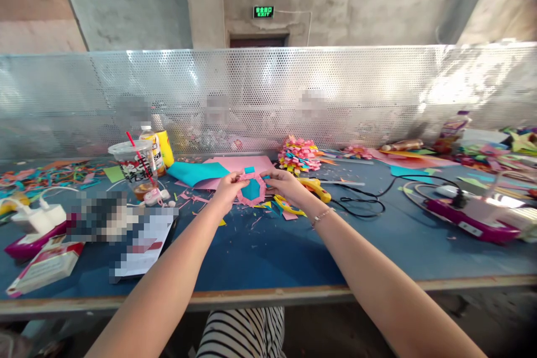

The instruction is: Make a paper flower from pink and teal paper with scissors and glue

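Between both hands, above the table, is a pink and blue paper craft piece [251,189], with a pink fringed rim around a blue middle and a small blue square at its top. My left hand [230,187] pinches its left edge. At the right edge, the fingers of my right hand [286,185] are closed on it. Yellow-handled scissors [315,188] lie by my right hand. Pink paper scraps are scattered under and around the piece. A blue paper sheet [195,172] and a pink sheet [255,163] lie just behind.
A ball of pink and yellow folded paper [299,154] sits at the back. To the left stand a plastic cup [135,165] with a red straw, bottles, a phone [146,243] and a cigarette-pack-like box [48,265]. A purple power strip [472,224] with cables lies right. A perforated metal screen [356,100] borders the table.
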